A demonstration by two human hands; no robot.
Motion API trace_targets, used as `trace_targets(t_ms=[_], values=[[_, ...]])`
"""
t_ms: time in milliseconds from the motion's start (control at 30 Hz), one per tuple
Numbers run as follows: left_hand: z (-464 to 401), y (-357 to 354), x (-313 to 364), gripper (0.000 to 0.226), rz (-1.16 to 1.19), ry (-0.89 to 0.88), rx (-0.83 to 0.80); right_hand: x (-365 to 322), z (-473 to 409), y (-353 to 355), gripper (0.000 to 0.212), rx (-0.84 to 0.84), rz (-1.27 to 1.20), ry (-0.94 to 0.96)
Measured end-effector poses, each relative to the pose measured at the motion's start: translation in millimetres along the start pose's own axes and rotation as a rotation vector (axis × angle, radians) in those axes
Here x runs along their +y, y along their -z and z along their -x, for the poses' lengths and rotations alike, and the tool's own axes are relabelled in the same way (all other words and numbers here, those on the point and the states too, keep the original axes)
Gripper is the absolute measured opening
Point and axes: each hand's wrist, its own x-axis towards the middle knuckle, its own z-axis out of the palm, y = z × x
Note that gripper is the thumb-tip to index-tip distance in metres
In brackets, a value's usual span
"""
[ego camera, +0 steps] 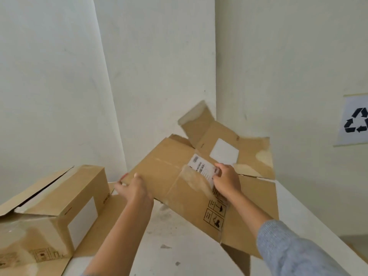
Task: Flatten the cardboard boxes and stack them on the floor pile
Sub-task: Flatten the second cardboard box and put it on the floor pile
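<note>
**Lay the flattened box square on the pile**

Your left hand [131,188] is clamped on the near-left edge of the flattened box [169,176], and your right hand [226,181] grips it by the shipping label [203,168]. It hangs tilted above the floor pile [256,154] in the far corner. Level it first, match the edges, then let go with both hands together. The unflattened box [59,206] waits at near left.

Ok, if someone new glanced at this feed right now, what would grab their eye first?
Probably the flattened cardboard box held up at centre, with the left hand gripping its left edge and the right hand on its shipping label. Next, the unflattened box standing at lower left, its top flaps ajar. Then the recycling sign on the right wall.
</note>
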Motion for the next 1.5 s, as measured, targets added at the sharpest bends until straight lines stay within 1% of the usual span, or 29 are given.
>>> trace_targets(t_ms=[33,100,200,300,367,433,500,567,633,700,733,767,800,833,867,933,967,1033,1067,1100,1133,1167,1200,1233,1300,1367,1400,1467,1500], values=[[-5,8,-8,0.028,-0.015,0.022,0.048,6,5,-9,0.04,-0.038,0.05,0.02],[-16,27,-23,0.03,-0.072,0.031,0.118,23,17,-34,0.042,-0.17,0.124,0.016],[-31,55,-44,0.032,-0.185,0.0,0.152,55,43,-75,0.049,-0.394,0.153,-0.08],[-45,77,-62,0.031,-0.292,-0.023,0.176,84,67,-106,0.052,-0.517,0.194,-0.194],[-54,89,-72,0.028,-0.387,-0.062,0.157,97,76,-113,0.05,-0.509,0.322,-0.165],[-66,98,-78,0.022,-0.499,-0.092,0.137,106,83,-114,0.047,-0.468,0.448,-0.07],[-80,103,-82,0.02,-0.632,-0.128,0.128,115,91,-114,0.051,-0.466,0.484,-0.015],[-89,104,-87,0.024,-0.795,-0.186,0.106,124,99,-112,0.056,-0.48,0.495,-0.002],[-93,105,-96,0.035,-1.064,-0.201,0.102,130,103,-106,0.058,-0.492,0.524,0.012],[-92,108,-109,0.04,-1.38,-0.193,0.078,136,107,-96,0.068,-0.49,0.547,0.035],[-91,110,-117,0.042,-1.486,-0.174,0.029,139,108,-91,0.078,-0.484,0.553,0.048],[-91,110,-127,0.047,-1.542,-0.138,-0.043,142,109,-86,0.088,-0.486,0.561,0.062],[-92,110,-138,0.051,-1.561,-0.099,-0.121,144,110,-81,0.095,-0.491,0.571,0.078],[-93,108,-149,0.053,-1.569,-0.077,-0.19,145,110,-77,0.097,-0.498,0.578,0.089],[-93,105,-158,0.05,-1.579,-0.092,-0.236,146,111,-76,0.093,-0.501,0.58,0.091],[-94,98,-173,0.037,-1.611,-0.181,-0.257,146,110,-76,0.07,-0.487,0.575,0.08],[-95,95,-178,0.032,-1.616,-0.22,-0.244,146,109,-77,0.063,-0.479,0.577,0.077],[-98,92,-187,0.029,-1.605,-0.31,-0.233,147,109,-80,0.067,-0.453,0.586,0.088],[-102,92,-193,0.03,-1.6,-0.386,-0.261,148,110,-81,0.072,-0.442,0.588,0.096],[-105,90,-198,0.033,-1.608,-0.473,-0.32,149,110,-82,0.073,-0.435,0.588,0.095],[-108,89,-202,0.038,-1.61,-0.539,-0.399,150,109,-82,0.068,-0.437,0.587,0.092],[-110,89,-205,0.043,-1.606,-0.563,-0.479,150,109,-82,0.062,-0.454,0.588,0.092],[-109,92,-206,0.047,-1.609,-0.543,-0.551,151,109,-81,0.06,-0.479,0.593,0.091],[-108,96,-207,0.05,-1.623,-0.528,-0.599,153,108,-81,0.062,-0.488,0.592,0.099],[-98,105,-207,0.052,-1.687,-0.529,-0.601,153,104,-77,0.069,-0.52,0.579,0.124],[-86,111,-204,0.051,-1.773,-0.575,-0.549,151,95,-70,0.059,-0.527,0.557,0.161],[-83,110,-203,0.047,-1.806,-0.623,-0.539,150,89,-67,0.054,-0.496,0.555,0.19],[-89,97,-200,0.043,-1.805,-0.73,-0.544,146,74,-67,0.054,-0.434,0.558,0.204],[-97,90,-199,0.045,-1.785,-0.741,-0.551,145,65,-70,0.056,-0.437,0.576,0.187]])
